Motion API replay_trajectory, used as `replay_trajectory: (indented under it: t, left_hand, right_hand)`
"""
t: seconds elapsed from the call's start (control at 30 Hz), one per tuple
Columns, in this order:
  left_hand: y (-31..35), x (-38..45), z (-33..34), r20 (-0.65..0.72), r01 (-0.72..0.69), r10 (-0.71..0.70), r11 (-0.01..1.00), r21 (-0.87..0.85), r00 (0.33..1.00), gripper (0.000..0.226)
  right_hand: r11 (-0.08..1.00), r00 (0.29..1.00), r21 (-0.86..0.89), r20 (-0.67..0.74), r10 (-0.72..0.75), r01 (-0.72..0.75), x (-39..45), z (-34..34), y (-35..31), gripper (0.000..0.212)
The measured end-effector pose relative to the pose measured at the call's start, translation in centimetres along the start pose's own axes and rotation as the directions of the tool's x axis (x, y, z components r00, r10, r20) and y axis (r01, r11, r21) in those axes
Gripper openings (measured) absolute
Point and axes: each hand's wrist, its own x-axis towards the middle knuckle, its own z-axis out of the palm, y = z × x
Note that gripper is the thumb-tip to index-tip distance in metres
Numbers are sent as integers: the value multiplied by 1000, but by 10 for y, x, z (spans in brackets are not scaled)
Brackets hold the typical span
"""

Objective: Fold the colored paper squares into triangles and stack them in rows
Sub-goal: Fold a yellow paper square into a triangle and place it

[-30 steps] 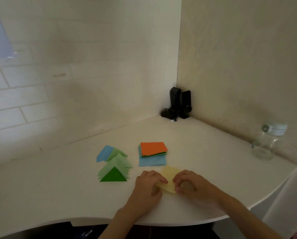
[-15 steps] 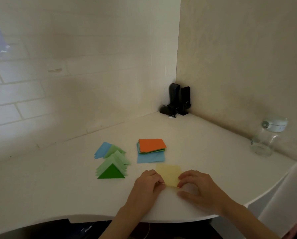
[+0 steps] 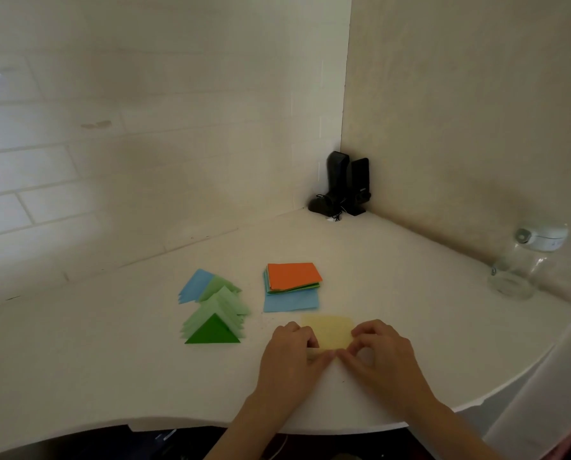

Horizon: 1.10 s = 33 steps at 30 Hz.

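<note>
Here both hands are working at the near edge of the table (image 3: 78, 376), the left hand (image 3: 289, 355) and the right hand (image 3: 382, 355) each curling their fingers (image 3: 305, 338) down and pinching the near edge of the yellow paper square (image 3: 328, 330), which is lying flat between them. Just beyond it, toward the table's middle, the stack of unfolded squares (image 3: 292, 287) is sitting with an orange sheet on top, and the row of folded triangles (image 3: 214, 313) is lying to its left.

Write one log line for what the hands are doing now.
step: folding | left hand: pinches yellow paper | right hand: pinches it too | row of triangles: untouched
</note>
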Motion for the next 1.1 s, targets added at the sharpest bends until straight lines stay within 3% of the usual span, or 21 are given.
replay_trajectory:
  t: [0.23, 0.67, 0.9, 1.1]
  left_hand:
    - [0, 8, -3, 78, 88, -86, 996, -31, 993, 31]
    - [-14, 11, -22, 173, 183, -136, 939, -292, 975, 17]
    - [-18, 7, -28, 200, 51, 6, 959, -279, 980, 27]
    - [-12, 1, -25, 193, -183, 186, 982, -37, 963, 37]
  right_hand:
    - [1000, 1000, -11, -5, 28, -28, 2, 0, -3, 27]
    - [995, 971, 1, 218, 96, -98, 9, -18, -11, 21]
    - [994, 929, -25, 356, 104, -102, 15, -28, -15, 31]
    - [983, 957, 67, 249, 150, -171, 31, -32, -22, 12]
